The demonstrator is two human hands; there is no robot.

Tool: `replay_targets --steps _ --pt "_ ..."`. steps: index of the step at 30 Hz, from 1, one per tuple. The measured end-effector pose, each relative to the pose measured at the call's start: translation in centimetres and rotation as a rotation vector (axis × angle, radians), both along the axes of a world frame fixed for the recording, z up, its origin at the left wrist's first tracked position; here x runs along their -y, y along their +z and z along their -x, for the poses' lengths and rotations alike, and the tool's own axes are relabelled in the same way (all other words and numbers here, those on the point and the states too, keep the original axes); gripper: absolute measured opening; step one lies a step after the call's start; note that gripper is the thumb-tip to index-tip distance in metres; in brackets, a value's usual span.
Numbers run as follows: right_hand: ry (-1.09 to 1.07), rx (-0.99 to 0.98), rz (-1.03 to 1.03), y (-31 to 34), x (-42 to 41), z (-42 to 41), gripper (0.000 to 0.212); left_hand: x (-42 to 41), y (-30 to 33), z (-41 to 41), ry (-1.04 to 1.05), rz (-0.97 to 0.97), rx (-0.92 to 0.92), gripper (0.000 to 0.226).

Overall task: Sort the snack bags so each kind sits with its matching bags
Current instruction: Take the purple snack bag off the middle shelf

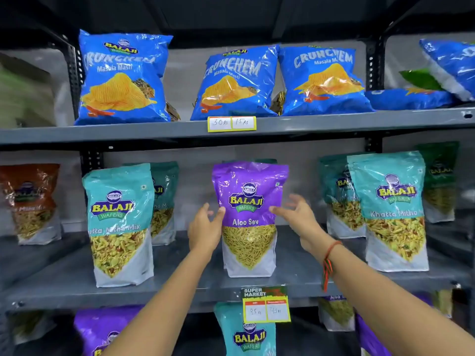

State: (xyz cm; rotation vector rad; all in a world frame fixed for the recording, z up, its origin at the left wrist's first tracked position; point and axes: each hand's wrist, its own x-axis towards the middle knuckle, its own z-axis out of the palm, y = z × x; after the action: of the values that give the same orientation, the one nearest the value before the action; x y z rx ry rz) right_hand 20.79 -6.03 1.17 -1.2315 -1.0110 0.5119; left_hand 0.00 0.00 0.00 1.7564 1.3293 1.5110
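A purple Aloo Sev bag (249, 227) stands upright at the middle of the middle shelf (180, 286). My left hand (205, 227) is at its left edge with the thumb on the bag's front. My right hand (295, 214) is at its right edge, thumb tip touching the bag and fingers spread apart. Neither hand is closed around it. Teal Khatta Mitha Mix bags stand on the same shelf, at the left (118, 222) and at the right (390, 209), each with another teal bag behind it.
Blue Crunchem bags (236, 86) line the top shelf. A red-brown bag (30, 201) stands far left, a green bag (439, 181) far right. On the lower shelf are a purple bag (102, 330) and a teal bag (246, 332). Price tags (266, 304) hang on the shelf edges.
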Motion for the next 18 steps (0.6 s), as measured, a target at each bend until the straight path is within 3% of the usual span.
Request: replay_targets --steps 2,4,10,18 --pt "0.087 0.019 0.044 -1.0 -0.7 0.2 0.039 -0.5 -0.6 -0.2 -0.069 0.077 0.005 0.050" --pt "0.083 0.066 0.078 -2.6 -1.5 0.3 0.020 -0.8 -1.4 -0.2 -0.091 0.111 0.025 0.031" --pt "-0.150 0.126 0.064 -3.6 -2.4 0.8 0.017 -1.5 -1.7 -0.9 0.011 0.041 0.018 0.023" --pt "-0.160 0.200 -0.071 -3.3 -0.2 2.9 0.015 0.8 -2.3 0.9 0.096 -0.148 0.027 0.021"
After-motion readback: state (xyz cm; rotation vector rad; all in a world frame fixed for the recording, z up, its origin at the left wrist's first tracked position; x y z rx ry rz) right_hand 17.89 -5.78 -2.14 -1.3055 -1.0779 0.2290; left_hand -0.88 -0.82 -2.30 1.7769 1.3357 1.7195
